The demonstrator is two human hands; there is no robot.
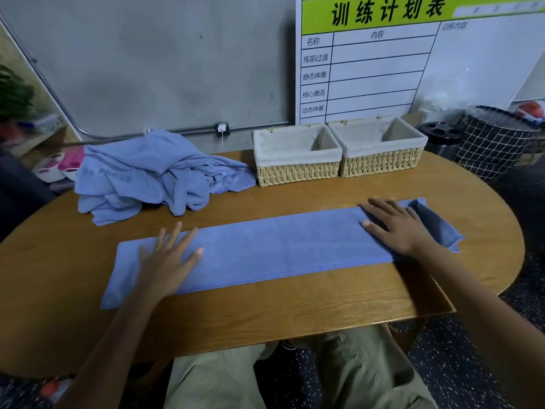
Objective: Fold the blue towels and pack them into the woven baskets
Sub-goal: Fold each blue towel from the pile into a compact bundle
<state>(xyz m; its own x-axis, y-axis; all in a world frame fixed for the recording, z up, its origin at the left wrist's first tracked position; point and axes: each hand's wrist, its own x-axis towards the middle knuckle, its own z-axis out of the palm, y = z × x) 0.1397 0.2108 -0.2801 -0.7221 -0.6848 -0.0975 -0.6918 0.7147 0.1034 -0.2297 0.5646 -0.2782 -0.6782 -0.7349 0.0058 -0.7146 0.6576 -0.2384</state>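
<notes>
A blue towel [274, 246], folded into a long narrow strip, lies across the middle of the wooden table [295, 308]. My left hand [168, 261] rests flat on its left part with fingers spread. My right hand [395, 225] presses flat on its right part, where the towel's end is rumpled. A heap of unfolded blue towels [147, 175] sits at the back left. Two woven baskets with pale cloth liners stand side by side at the back: the left basket [296, 172] and the right basket [380, 163]. Both look empty.
A white board with a green header [413, 60] leans on the wall behind the baskets. A black checked hamper [495, 146] and a dark round bin [441, 140] stand off the table's right end. My knees show under the front edge.
</notes>
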